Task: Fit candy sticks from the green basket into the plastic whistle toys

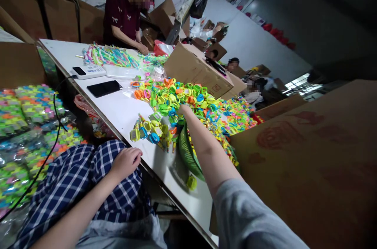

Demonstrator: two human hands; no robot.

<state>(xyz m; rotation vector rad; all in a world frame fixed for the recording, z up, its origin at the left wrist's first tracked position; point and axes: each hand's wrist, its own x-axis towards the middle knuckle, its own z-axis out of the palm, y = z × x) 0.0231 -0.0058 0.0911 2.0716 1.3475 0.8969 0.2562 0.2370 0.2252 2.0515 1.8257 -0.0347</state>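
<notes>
My left hand (126, 161) rests on the blue plaid cloth (108, 154) over my lap, beside the near table edge, its fingers curled in and nothing visible in them. My right arm stretches across a green plastic basket (188, 152). At its end my right hand (184, 110) touches a heap of colourful plastic toy watches (176, 94); its fingers are hidden from view. A smaller group of toy watches (153, 129) lies on the white tabletop nearer to me. One yellow-green piece (191, 182) sits apart, below the basket.
A black phone (103, 88) and a white device (88, 71) lie on the table. Cardboard boxes (200, 70) stand behind the heap and a large one (309, 154) at right. Bagged pieces (38, 111) fill the left. Another person (122, 17) works across the table.
</notes>
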